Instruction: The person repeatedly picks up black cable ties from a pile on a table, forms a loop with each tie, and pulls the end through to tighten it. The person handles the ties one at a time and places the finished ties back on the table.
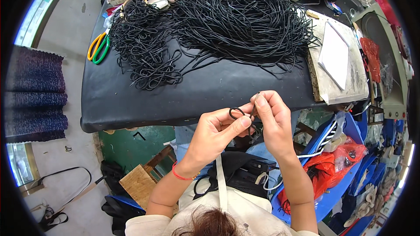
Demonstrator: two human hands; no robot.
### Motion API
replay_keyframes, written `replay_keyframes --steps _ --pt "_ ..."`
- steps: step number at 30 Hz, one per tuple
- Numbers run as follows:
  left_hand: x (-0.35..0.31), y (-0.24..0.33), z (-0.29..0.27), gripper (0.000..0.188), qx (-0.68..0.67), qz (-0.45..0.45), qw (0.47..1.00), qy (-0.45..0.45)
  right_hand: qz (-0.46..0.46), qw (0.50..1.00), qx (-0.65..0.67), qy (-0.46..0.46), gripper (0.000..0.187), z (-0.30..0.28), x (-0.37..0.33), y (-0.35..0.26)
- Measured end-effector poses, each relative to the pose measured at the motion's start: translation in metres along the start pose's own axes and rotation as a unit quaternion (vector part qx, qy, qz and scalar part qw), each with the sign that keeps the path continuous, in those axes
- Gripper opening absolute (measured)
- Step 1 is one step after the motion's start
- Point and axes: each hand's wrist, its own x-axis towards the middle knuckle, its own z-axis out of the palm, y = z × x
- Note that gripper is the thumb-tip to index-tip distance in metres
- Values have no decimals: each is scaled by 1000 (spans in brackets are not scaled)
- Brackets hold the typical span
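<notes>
In front of the table's near edge, my left hand [214, 133] pinches a thin black cord [236, 108] between thumb and fingers. The cord bends into a small loop over that hand. My right hand [274, 116] is closed just beside it, thumb and forefinger pinched at an end of the cord. Part of the cord is hidden behind the fingers. Beyond my hands, a large heap of long black cords [240, 22] lies on the black-covered table [197, 96]. Left of that heap is a smaller pile of looped black cords [142, 46].
Scissors with yellow and green handles [103, 47] lie at the table's left edge. On the right sits a worn board [326, 85] with a white sheet [336, 57] on it. A blue bin [337, 190] with red plastic bags [321, 172] stands by my right arm.
</notes>
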Motion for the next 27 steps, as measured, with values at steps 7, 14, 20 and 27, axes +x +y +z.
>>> replay_keyframes --steps 7,14,20,27 --pt "3 -12 -2 13 -136 60 983 107 -32 990 -128 58 24 -16 -9 -11" --pt "0 -18 2 18 -59 2 997 40 -16 998 -59 10 17 -8 -7 2" --pt "-2 -8 -1 14 212 59 975 29 -61 984 -166 22 22 -9 -7 5" --pt "5 -17 5 10 388 187 900 71 55 993 -99 41 28 -17 0 17"
